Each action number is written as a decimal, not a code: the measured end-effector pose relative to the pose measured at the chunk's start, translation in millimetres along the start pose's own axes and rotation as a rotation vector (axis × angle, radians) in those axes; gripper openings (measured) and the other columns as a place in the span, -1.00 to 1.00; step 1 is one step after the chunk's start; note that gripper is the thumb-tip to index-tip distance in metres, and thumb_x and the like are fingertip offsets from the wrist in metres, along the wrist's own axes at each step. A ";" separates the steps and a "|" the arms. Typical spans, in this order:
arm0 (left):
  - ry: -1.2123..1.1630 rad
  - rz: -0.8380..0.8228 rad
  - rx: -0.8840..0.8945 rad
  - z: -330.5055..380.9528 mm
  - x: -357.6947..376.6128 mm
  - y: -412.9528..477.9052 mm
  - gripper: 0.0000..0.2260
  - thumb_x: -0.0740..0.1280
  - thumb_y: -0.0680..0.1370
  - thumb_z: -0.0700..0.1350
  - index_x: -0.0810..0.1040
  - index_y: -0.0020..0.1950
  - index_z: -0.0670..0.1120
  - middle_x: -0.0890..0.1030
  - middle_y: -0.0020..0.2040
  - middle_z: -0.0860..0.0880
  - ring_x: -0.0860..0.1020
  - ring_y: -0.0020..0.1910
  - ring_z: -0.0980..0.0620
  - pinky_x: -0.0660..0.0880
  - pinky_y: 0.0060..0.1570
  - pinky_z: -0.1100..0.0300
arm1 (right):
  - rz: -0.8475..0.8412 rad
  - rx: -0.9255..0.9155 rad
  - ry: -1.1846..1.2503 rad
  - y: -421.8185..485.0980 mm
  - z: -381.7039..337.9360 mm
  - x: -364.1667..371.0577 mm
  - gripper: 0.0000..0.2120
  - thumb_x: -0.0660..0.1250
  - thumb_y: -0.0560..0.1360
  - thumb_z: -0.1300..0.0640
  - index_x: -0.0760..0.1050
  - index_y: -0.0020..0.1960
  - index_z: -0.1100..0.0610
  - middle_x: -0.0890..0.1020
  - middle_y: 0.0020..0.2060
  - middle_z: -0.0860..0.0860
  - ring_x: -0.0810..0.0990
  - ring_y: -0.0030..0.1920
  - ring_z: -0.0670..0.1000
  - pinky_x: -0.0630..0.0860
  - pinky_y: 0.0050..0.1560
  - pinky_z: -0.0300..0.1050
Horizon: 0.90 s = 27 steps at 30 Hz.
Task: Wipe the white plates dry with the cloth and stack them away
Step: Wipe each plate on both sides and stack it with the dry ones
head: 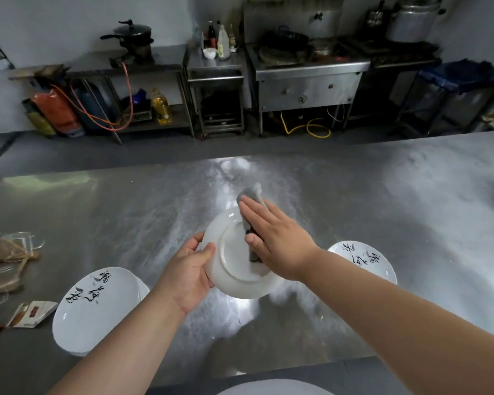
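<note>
Left hand: my left hand [188,269] grips the plate [234,260] at its near-left rim, thumb on top and fingers curled under.
Right hand: my right hand [277,240] lies flat with straight fingers, pressing the cloth [250,195] onto the plate.
Plate: white, held off the table [382,209] between both hands, tilted, with the foot ring facing me.
Cloth: grey and folded, under my right palm; its far end pokes out past the fingertips and the plate's far rim.
Left stack [97,309]: white plates with black brush lettering, on the table beside my left forearm.
Right plate [362,260]: lettered, partly behind my right forearm; I cannot tell how many are there.
Clutter: a packet [32,313] and plastic wrapping [6,258] at the left edge.
</note>
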State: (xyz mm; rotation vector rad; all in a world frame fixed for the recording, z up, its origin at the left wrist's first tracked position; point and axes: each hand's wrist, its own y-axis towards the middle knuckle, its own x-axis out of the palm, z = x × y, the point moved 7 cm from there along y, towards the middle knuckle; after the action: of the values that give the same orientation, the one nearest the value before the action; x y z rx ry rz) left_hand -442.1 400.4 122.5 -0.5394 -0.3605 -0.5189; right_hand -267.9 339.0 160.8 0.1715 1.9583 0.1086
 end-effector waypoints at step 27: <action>-0.001 -0.115 -0.111 -0.8 20.2 -15.0 -0.61 0.31 0.55 -0.21 0.56 0.38 -0.15 0.66 0.27 -0.25 0.69 0.17 -0.21 0.67 0.08 -0.14 | 0.209 0.067 0.153 -30.7 -13.3 3.4 -0.42 0.06 0.71 0.10 0.06 0.70 0.15 0.03 0.69 -0.06 -0.19 0.67 -0.10 -0.08 0.66 -0.03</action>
State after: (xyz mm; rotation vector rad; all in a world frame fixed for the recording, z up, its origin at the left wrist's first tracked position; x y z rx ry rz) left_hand -433.9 381.4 136.9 -0.6287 -0.3664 -0.6524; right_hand -283.6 309.4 158.0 0.4236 2.0932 0.1981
